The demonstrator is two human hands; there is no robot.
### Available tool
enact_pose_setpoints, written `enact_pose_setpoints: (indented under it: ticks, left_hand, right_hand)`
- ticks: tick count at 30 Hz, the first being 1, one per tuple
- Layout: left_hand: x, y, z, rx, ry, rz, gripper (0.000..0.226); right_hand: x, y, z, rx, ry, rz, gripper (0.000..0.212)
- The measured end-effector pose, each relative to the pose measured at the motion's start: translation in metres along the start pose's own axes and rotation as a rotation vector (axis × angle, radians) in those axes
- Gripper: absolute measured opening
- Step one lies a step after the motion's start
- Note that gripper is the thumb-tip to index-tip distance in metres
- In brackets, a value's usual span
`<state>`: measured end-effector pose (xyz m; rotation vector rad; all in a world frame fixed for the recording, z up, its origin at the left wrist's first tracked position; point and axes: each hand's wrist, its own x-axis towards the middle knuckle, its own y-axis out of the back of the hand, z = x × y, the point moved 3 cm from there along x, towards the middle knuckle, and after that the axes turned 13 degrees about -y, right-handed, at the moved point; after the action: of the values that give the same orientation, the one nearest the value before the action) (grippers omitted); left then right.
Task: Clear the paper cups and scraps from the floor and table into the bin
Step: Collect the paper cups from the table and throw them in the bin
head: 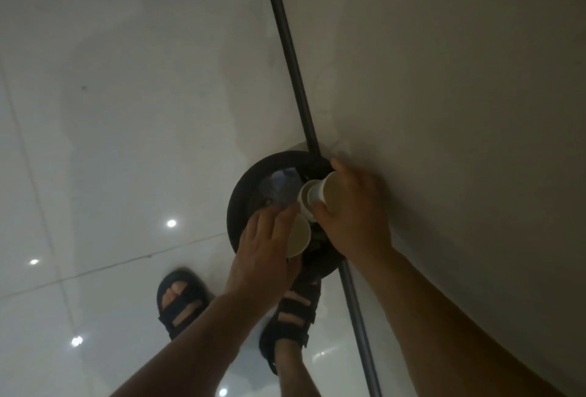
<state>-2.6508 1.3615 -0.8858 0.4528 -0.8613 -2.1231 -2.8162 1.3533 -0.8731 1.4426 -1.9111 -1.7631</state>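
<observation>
A round black bin [245,187] stands on the floor against the wall, with clear plastic and crumpled scraps inside. My left hand [263,254] grips a white paper cup [299,234] over the bin's near side, its mouth turned toward me. My right hand [355,215] holds nested white paper cups [317,195] sideways over the bin's right part, thumb and fingers curled round them. Both hands hover just above the bin's opening.
Glossy white floor tiles [126,142] spread to the left, reflecting ceiling lights. A pale wall [459,79] rises on the right behind a dark skirting strip [291,57]. My feet in black sandals [180,301] stand just short of the bin.
</observation>
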Motion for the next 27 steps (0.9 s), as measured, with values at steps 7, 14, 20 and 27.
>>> enact_pose_setpoints:
  ticks: [7, 14, 20, 27]
  left_hand:
    - [0.008, -0.004, -0.032, 0.304, 0.018, -0.16, 0.083]
    - [0.0, -0.01, -0.04, 0.397, -0.017, -0.261, 0.092]
    - [0.005, 0.04, -0.014, 0.367, 0.033, -0.273, 0.101]
    - [0.007, 0.167, 0.034, 0.42, 0.139, -0.283, 0.103]
  right_hand:
    - [-0.012, -0.033, 0.003, -0.13, 0.111, 0.013, 0.085]
    - [-0.019, -0.052, 0.019, -0.354, 0.136, -0.024, 0.11]
    - [-0.045, -0.012, -0.003, -0.309, 0.109, -0.045, 0.1]
    - [-0.112, 0.075, -0.07, -0.303, 0.18, -0.045, 0.099]
